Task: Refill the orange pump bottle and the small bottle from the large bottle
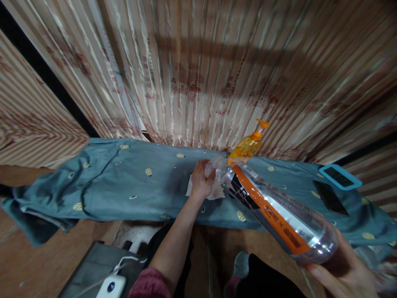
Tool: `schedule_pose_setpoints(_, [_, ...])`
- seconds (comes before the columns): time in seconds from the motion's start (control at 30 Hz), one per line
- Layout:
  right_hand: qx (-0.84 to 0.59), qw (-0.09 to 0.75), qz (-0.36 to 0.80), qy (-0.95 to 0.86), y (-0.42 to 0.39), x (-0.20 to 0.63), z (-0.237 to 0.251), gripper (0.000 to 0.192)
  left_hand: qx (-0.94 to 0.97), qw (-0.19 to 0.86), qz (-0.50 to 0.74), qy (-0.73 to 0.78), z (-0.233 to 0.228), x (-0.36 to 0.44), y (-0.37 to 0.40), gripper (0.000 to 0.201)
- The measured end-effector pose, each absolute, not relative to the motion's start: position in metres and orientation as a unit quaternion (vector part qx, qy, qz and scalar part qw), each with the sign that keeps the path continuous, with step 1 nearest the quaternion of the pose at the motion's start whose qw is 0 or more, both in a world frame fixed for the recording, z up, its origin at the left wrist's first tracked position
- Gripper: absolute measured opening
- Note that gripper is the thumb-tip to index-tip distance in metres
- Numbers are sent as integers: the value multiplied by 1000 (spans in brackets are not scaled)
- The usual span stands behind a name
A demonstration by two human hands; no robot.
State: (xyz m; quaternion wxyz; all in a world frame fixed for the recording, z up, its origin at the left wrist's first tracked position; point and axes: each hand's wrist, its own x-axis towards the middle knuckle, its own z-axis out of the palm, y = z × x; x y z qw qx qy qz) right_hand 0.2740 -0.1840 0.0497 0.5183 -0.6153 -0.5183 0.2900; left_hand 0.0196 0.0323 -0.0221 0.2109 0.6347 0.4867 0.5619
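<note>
clear plastic bottle [273,211] lies tilted in the right hand [338,269], gripped at its base; left hand [201,182] presses a white tissue [214,192] at its mouth—best kept steady.

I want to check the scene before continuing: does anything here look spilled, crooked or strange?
No spill is visible. The big clear bottle is tipped nearly flat, its base in the right hand and its mouth at the left hand, which rests on a white tissue. The blue cloth is wrinkled and hangs unevenly at its left end.
</note>
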Motion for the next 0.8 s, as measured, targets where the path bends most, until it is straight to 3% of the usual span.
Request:
schedule_pose_setpoints(0.57, [-617, 548, 261, -501, -181, 264, 54, 72, 629, 213, 572, 480, -24, 20, 33, 22])
schedule_pose_setpoints(0.8, [-621, 522, 286, -511, -182, 270, 51, 74, 629, 211, 576, 478, -24, 21, 33, 23])
